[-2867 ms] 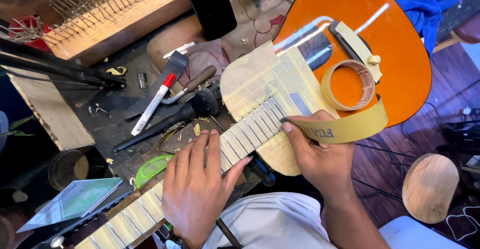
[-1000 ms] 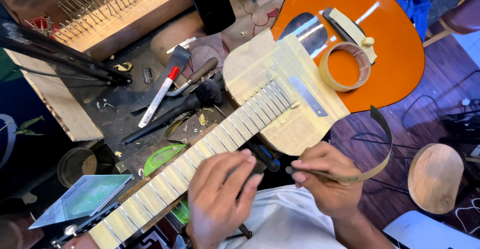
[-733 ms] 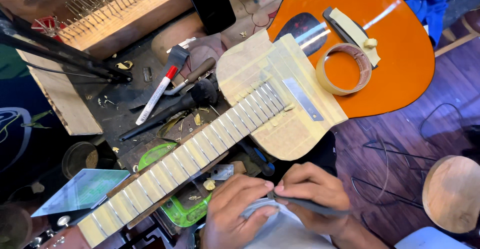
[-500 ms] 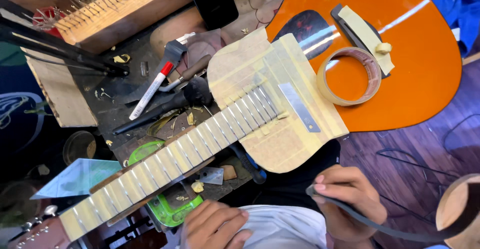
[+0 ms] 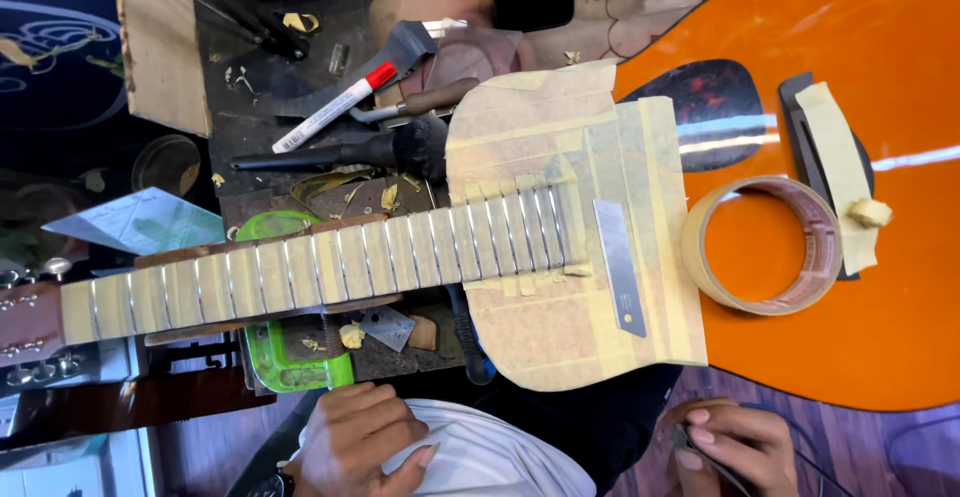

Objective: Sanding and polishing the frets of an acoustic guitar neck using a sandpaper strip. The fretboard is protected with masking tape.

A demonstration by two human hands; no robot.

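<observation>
- Both hands have come off the guitar since a moment ago: the left hand (image 5: 358, 435), which lay on the fretboard (image 5: 330, 265), now rests loosely curled on the white cloth (image 5: 480, 457) at 6 o'clock.
- The right hand (image 5: 738, 445), at 5 o'clock, pinches a thin dark strip (image 5: 720, 467) between thumb and fingertips — what it is I cannot tell.
- By my reading the taping is paused; the neck lies untouched across the middle, frets bare between masked wood.
- One orange guitar (image 5: 850, 57), its upper body under masking tape (image 5: 560, 327).
- One tape roll (image 5: 762, 245) at 3 o'clock on the top.
- One steel rule (image 5: 620, 265) beside the fretboard's end.
- One red-capped marker (image 5: 335, 107) and one black brush (image 5: 350, 149) at 11 o'clock.
- One green clamp (image 5: 285, 357) under the neck.
</observation>
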